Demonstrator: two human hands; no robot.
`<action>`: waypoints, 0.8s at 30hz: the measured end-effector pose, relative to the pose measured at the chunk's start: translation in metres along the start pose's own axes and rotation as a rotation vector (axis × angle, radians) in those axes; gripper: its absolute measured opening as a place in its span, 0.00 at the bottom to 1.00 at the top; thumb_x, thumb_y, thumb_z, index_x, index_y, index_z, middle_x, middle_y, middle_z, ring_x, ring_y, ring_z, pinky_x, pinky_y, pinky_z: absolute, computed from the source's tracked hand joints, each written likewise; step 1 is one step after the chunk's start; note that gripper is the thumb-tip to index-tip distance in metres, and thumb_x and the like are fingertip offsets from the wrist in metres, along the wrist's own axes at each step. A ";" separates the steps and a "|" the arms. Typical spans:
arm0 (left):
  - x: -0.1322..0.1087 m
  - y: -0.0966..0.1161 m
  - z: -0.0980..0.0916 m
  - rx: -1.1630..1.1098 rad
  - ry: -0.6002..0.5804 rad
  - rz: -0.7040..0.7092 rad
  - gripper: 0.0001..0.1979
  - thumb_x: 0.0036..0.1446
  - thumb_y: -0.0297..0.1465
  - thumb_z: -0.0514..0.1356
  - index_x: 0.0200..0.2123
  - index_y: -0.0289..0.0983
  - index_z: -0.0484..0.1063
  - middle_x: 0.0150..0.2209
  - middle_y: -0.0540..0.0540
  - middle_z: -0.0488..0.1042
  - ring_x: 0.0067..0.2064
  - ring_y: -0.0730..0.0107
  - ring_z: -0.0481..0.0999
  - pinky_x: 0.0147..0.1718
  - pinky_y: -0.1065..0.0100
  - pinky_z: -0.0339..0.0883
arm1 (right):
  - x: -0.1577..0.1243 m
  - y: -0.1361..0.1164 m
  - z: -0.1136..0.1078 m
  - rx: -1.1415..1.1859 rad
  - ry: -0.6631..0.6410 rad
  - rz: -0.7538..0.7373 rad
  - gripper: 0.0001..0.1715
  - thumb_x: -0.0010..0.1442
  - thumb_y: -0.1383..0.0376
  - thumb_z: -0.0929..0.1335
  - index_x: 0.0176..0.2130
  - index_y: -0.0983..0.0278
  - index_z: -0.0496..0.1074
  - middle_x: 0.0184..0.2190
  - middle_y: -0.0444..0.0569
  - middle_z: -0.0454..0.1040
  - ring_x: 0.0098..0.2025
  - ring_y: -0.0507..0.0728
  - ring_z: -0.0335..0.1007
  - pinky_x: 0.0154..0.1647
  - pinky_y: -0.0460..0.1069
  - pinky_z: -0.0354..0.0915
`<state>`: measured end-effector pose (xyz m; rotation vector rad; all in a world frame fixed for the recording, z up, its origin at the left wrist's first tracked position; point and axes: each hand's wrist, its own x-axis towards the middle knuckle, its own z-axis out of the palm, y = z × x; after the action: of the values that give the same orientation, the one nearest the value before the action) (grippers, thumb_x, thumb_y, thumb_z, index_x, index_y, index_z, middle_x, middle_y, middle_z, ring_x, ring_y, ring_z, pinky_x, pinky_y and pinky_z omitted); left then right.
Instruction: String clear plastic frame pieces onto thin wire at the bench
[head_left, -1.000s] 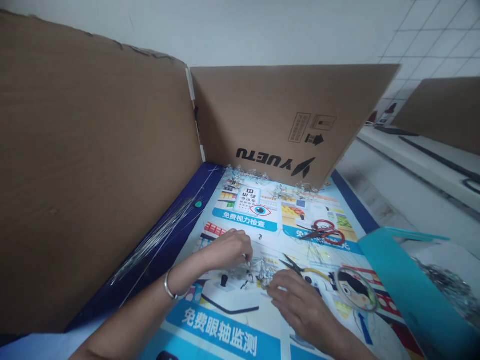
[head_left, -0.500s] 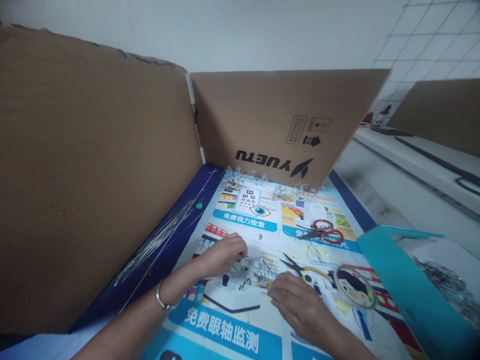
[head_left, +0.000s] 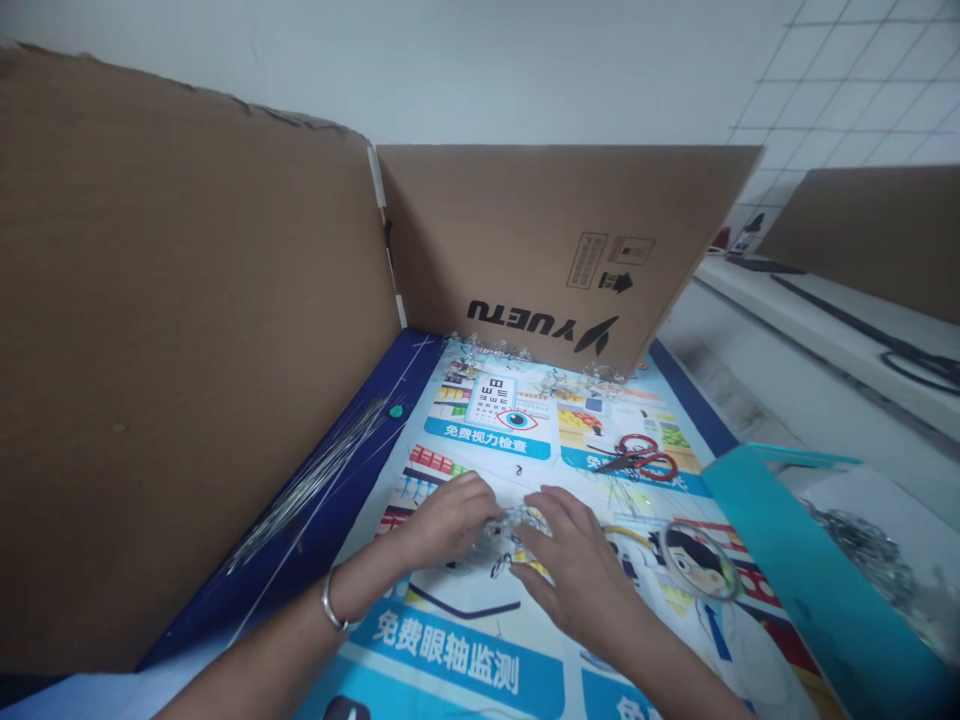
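Observation:
A small tangle of shiny bent wire (head_left: 513, 522) lies on the printed poster sheet (head_left: 457, 652) between my hands. My left hand (head_left: 454, 515), with a silver bangle on its wrist, is closed in a pinch at the tangle's left side. Around the right side curves my right hand (head_left: 574, 560), its fingers spread apart; whether its fingertips touch the wire cannot be made out. Just beyond that hand shows the yellow handle (head_left: 631, 535) of the pliers, whose jaws are hidden.
Red-handled scissors (head_left: 641, 458) and a round clear ring (head_left: 699, 562) lie on the right. A teal box (head_left: 787, 560) holds many wire pieces (head_left: 862, 545). Straight wires (head_left: 319, 480) line the left. Cardboard walls (head_left: 547, 230) stand behind and left; clear wire pieces (head_left: 592, 380) lie along the back.
My right hand has moved up and left over the wire tangle, spreading its fingers and covering the pliers' jaws. My left hand stays pinched near the tangle. The view has shifted slightly.

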<state>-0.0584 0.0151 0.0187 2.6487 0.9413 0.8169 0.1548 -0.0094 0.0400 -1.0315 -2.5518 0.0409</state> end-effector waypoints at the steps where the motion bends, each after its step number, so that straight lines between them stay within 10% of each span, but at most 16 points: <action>1: 0.000 0.001 0.000 0.014 0.002 -0.007 0.10 0.55 0.21 0.49 0.34 0.35 0.69 0.32 0.44 0.70 0.36 0.67 0.66 0.37 0.66 0.61 | 0.005 -0.004 0.002 -0.034 -0.031 0.011 0.13 0.54 0.59 0.67 0.39 0.62 0.72 0.51 0.57 0.65 0.56 0.70 0.51 0.48 0.65 0.57; 24: 0.000 0.001 0.001 0.014 -0.031 -0.045 0.06 0.56 0.27 0.55 0.33 0.38 0.72 0.31 0.47 0.71 0.36 0.68 0.67 0.38 0.66 0.58 | 0.013 0.010 0.025 0.489 -0.001 0.134 0.04 0.53 0.69 0.65 0.30 0.61 0.70 0.47 0.51 0.67 0.56 0.62 0.54 0.53 0.60 0.57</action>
<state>-0.0573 0.0139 0.0180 2.6334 0.9988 0.7592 0.1435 0.0096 0.0199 -0.9930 -2.2928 0.6638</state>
